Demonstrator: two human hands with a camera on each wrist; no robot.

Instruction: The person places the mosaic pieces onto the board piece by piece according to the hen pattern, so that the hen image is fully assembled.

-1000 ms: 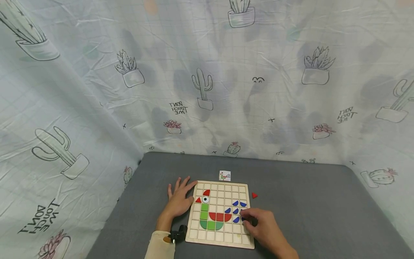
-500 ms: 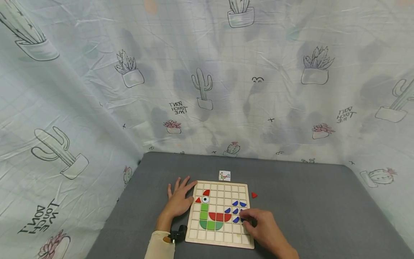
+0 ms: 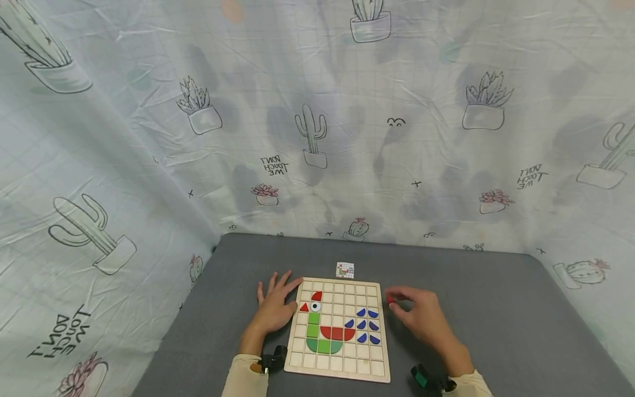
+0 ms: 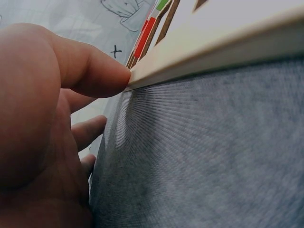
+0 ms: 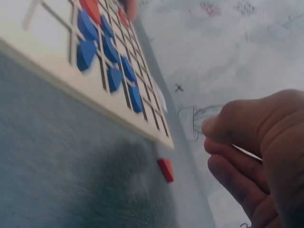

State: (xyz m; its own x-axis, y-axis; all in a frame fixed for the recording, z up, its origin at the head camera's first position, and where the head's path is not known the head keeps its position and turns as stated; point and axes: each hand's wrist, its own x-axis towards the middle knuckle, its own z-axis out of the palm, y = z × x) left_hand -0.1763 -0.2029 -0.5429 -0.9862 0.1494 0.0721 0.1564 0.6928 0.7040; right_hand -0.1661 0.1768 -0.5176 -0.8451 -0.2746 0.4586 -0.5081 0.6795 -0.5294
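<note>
A wooden grid board [image 3: 337, 370] lies on the table, bearing flat coloured pieces. My left hand [image 3: 274, 310] rests at its left side, fingers spread, a fingertip at the far corner and the thumb [image 4: 107, 78] against the edge. Off the board's right edge lies a red triangle piece [image 5: 166, 170]. My right hand [image 3: 416, 311] is over it, thumb and index finger apart on either side in the head view; the right wrist view shows the piece on the table, short of the fingertips. Several blue pieces [image 3: 361, 325] sit in the board's right cells.
Red pieces [image 3: 337, 333], green squares [image 3: 313, 331] and a round eye piece [image 3: 315, 306] fill other cells. A small printed pattern card [image 3: 345, 269] lies beyond the board. Grey cloth [image 3: 476, 309] covers the table, and a cactus-print curtain [image 3: 347, 138] hangs behind.
My right hand has left the blue pieces at the board's right edge and moved away from me and rightward to the red triangle piece. The left hand has stayed put.
</note>
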